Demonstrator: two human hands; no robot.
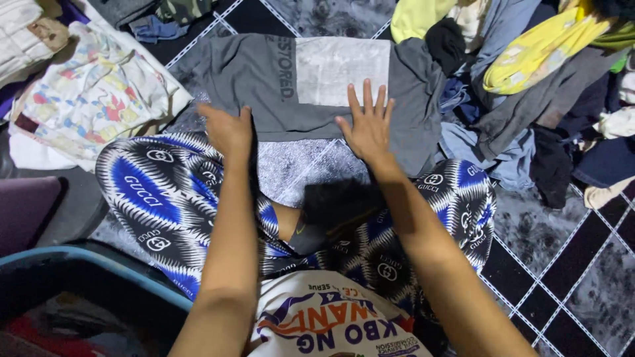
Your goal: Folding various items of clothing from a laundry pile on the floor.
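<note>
Hands first: both rest flat on a grey T-shirt (278, 82) that lies spread on the patterned rug (562, 264) in front of the person's crossed legs. The right hand (368, 127) is fully open, fingers fanned, palm pressing the near edge of the shirt just below its pale rectangular print; it grips nothing. The left hand (228, 129) also lies on the near hem, further left, fingers together and slightly curled over the cloth — whether it pinches the fabric or only presses it I cannot tell.

To the far right sits a heap of loose clothes (529, 59) (yellow, blue and grey pieces tangled together), touching the shirt's right side. On the left lies a pale garment with a colourful cartoon print (92, 92), just beside the shirt. A blue-rimmed tub (86, 264) stands at the near left corner.

What could go wrong, as I judge it: the shirt's right sleeve runs under the heap, so pulling or folding it may drag other pieces along — and the soft, uneven rug may leave creases in the fabric.
</note>
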